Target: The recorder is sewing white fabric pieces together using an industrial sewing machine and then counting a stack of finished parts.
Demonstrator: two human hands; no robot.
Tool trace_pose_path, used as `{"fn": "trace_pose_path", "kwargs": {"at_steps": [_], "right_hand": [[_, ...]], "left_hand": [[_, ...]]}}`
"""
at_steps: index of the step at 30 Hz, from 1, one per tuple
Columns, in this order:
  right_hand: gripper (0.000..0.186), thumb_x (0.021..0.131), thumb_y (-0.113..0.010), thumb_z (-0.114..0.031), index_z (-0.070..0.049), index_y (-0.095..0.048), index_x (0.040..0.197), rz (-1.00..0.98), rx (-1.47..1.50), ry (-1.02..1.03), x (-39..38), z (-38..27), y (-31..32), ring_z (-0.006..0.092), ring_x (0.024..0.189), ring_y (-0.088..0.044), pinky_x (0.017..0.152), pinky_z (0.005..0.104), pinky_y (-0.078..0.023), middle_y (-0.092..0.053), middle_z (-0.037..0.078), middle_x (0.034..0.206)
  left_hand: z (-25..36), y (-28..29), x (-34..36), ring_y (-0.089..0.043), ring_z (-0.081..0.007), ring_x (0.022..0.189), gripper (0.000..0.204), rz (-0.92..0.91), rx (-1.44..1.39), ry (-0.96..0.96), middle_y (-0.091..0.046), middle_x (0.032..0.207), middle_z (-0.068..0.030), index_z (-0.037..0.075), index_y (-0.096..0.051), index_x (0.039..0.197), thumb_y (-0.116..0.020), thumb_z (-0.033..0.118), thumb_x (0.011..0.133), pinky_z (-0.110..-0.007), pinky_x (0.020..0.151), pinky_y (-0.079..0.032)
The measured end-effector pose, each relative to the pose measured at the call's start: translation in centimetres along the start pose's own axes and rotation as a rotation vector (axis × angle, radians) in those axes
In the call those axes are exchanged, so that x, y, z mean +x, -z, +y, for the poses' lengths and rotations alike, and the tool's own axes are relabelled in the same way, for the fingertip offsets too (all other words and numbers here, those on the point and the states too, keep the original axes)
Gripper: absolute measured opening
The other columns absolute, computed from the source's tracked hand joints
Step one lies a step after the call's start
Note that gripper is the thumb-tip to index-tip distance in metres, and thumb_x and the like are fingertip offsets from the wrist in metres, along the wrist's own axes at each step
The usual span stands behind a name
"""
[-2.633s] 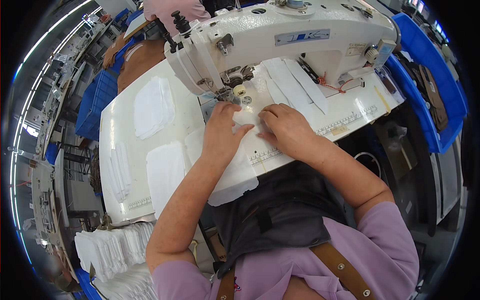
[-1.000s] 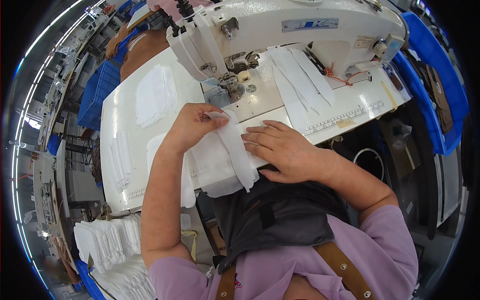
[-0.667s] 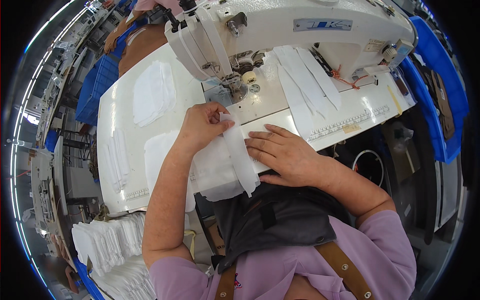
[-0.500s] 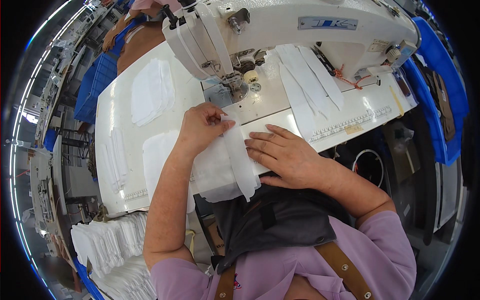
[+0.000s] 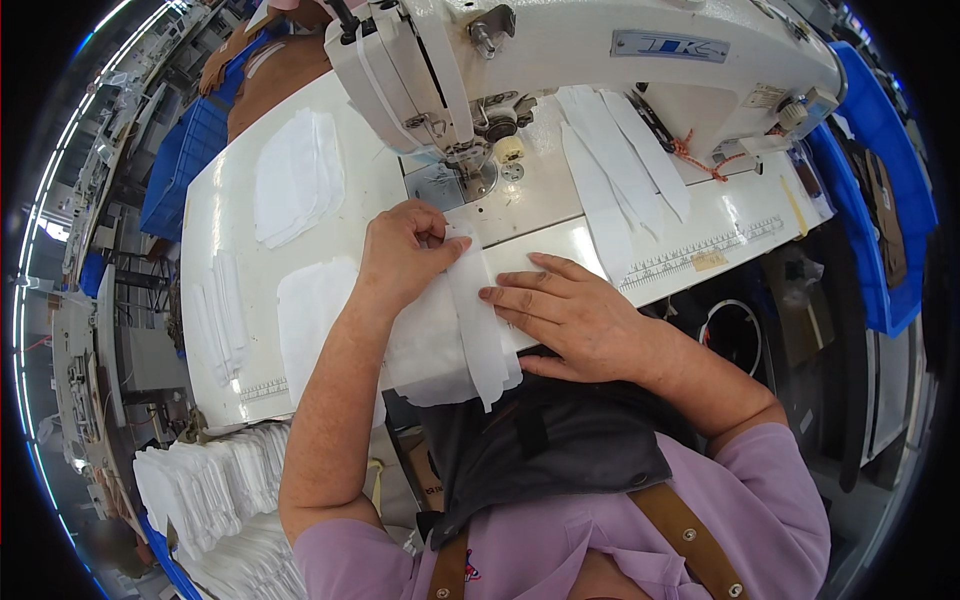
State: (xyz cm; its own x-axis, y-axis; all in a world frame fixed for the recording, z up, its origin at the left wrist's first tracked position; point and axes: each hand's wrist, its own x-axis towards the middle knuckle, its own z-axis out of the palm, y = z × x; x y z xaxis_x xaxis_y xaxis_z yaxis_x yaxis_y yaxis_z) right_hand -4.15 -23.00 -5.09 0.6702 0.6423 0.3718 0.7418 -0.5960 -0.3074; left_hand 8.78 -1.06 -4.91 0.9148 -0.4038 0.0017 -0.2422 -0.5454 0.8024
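Note:
My left hand (image 5: pixel 412 252) pinches the upper end of a narrow white fabric strip (image 5: pixel 474 320) between thumb and fingers. Under the strip lies a wider white fabric piece (image 5: pixel 425 345), whose lower end hangs over the table's front edge. My right hand (image 5: pixel 580 318) is flat with its fingers apart, fingertips resting at the strip's right edge. Just beyond my left hand is the presser foot area (image 5: pixel 468 165) of a white sewing machine (image 5: pixel 560 50); the fabric lies on the near side of it, apart from the needle.
White fabric pieces (image 5: pixel 300 180) lie in piles on the table's left, and long white strips (image 5: pixel 610 165) lie under the machine arm. Stacks of white fabric (image 5: pixel 210 490) stand below at the left. Blue bins (image 5: pixel 185 170) flank the table. A ruler scale (image 5: pixel 700 250) runs along the front edge.
My right fingertips have shifted slightly left, onto the strip's edge. My left hand keeps its pinch, and the fabric has hardly moved. The whole view has shifted a little.

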Motion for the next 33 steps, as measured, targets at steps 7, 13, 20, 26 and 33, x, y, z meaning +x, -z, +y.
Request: {"fn": "trace_pose_path", "kwargs": {"at_steps": [7,13,20,26,33], "right_hand": [[0.059,0.076,-0.074,-0.027,0.002,-0.056,0.124,-0.013,0.013,0.029,-0.1,0.2,0.1,0.0236,0.127,-0.05,0.111,0.0459,-0.037,-0.053,0.008,0.135],[0.059,0.076,-0.075,-0.027,0.002,-0.057,0.124,0.004,0.036,0.037,-0.2,0.4,0.0,0.0231,0.126,-0.051,0.112,0.0451,-0.037,-0.054,0.008,0.133],[0.06,0.075,-0.076,-0.027,0.002,-0.057,0.124,0.007,0.028,0.042,-0.2,0.4,0.0,0.023,0.126,-0.051,0.112,0.0446,-0.037,-0.055,0.008,0.132],[0.056,0.075,-0.075,-0.025,0.0,-0.057,0.121,0.011,0.057,0.034,-0.2,0.4,0.0,0.0241,0.127,-0.051,0.113,0.0452,-0.036,-0.056,0.009,0.131],[0.053,0.076,-0.074,-0.022,-0.003,-0.054,0.121,0.041,0.092,0.002,-0.1,0.3,-0.2,0.0247,0.128,-0.051,0.114,0.0462,-0.035,-0.058,0.01,0.127]], "left_hand": [[0.6,0.0,-0.2,-0.05,-0.0087,0.067,0.027,0.015,0.024,0.021,-0.061,0.089,-0.0035,-0.003,-0.064,0.072,-0.084,0.015,0.071,-0.025,0.059,-0.043],[0.3,-0.4,-0.1,-0.054,-0.0108,0.063,0.024,0.057,0.002,-0.042,-0.063,0.084,-0.0057,-0.002,-0.06,0.067,-0.082,0.008,0.07,-0.027,0.059,-0.045],[0.3,-0.2,-0.1,-0.049,-0.0087,0.069,0.027,0.004,0.019,-0.008,-0.06,0.091,-0.0035,-0.001,-0.06,0.068,-0.082,0.013,0.072,-0.025,0.061,-0.043],[0.3,-0.2,-0.2,-0.049,-0.0088,0.068,0.025,0.008,0.013,-0.018,-0.06,0.09,-0.0034,-0.002,-0.061,0.07,-0.082,0.012,0.072,-0.025,0.06,-0.043],[2.3,-1.1,-0.8,-0.056,-0.0143,0.072,0.019,0.197,0.064,-0.132,-0.061,0.091,-0.0032,0.002,-0.068,0.08,-0.081,0.01,0.069,-0.031,0.07,-0.046]]}}
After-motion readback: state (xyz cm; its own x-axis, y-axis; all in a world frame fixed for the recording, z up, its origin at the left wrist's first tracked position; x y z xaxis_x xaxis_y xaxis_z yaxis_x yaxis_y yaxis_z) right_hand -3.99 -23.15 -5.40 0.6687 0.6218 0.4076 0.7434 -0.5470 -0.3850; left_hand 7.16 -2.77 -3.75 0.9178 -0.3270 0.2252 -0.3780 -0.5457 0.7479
